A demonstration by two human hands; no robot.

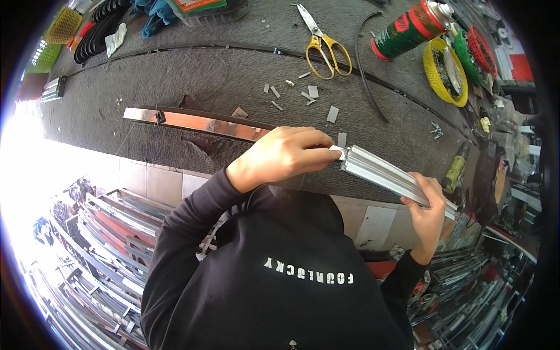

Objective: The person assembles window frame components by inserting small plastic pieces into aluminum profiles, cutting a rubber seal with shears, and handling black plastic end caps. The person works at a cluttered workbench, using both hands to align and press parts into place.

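My right hand (426,209) is wrapped round a silver aluminium profile (388,174), which slants across the near edge of the workbench. At the profile's left end my left hand (289,153) pinches a small white piece (336,153) against the cut opening. Whether that piece sits inside the profile or only touches it, I cannot tell. Behind my left hand lies a long shiny strip (201,122) with a copper-coloured reflection and a small black clip (160,118) across it. Small grey rectangular pieces (332,114) are scattered beyond my hands.
Yellow-handled scissors (328,53), a black cord (364,70) and a green and red spray can (411,30) lie farther back. Baskets (446,73) of small parts stand at the right, near a yellow-green bottle (457,169). Racks of metal bars (111,245) are below the bench.
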